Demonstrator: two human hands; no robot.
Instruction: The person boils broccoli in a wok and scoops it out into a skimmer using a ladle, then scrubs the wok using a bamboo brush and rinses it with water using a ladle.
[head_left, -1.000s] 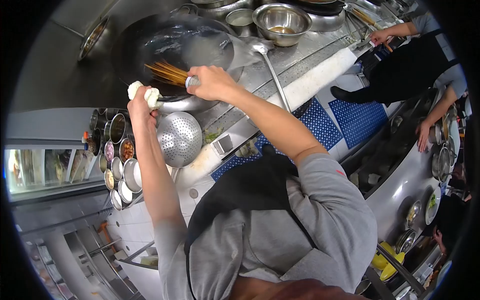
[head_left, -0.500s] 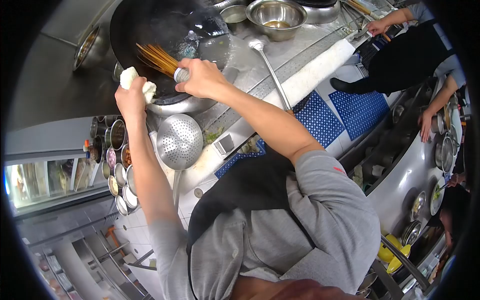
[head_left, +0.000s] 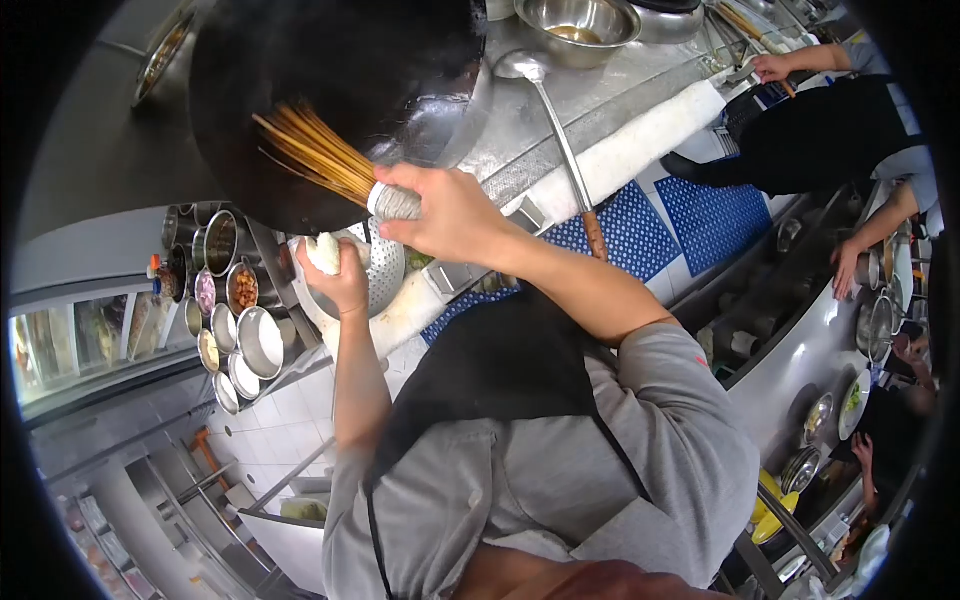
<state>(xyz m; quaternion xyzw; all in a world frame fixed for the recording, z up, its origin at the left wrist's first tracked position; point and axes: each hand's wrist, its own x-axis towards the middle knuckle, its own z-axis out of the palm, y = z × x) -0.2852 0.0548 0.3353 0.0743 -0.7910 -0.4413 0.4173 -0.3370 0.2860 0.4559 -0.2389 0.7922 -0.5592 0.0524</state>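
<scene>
My right hand (head_left: 445, 212) is wrapped round the bound white grip of a bamboo wok brush (head_left: 318, 152). The brush's bristles spread over the inside of a large black wok (head_left: 235, 120), which looks tilted. In my left hand (head_left: 345, 285) is a bunched white cloth (head_left: 325, 254), at the wok's near edge; whether the cloth grips the wok's rim or a handle is hidden. Behind the left hand lies a perforated skimmer (head_left: 388, 265), partly covered. A ladle (head_left: 560, 130) with a wooden handle end rests across the counter edge to the right.
A steel bowl (head_left: 600, 40) with brownish liquid stands at the back. Several ingredient pots (head_left: 260, 342) cluster at the left. A white towel (head_left: 650, 135) lines the counter edge. A co-worker's hand (head_left: 770, 68) is at the far right, near another worktop (head_left: 800, 340) with dishes.
The wok has tipped and shifted, and the water seen pooled in it has mostly gone from view. My left hand with the cloth has come lower and to the right. The brush moved slightly down.
</scene>
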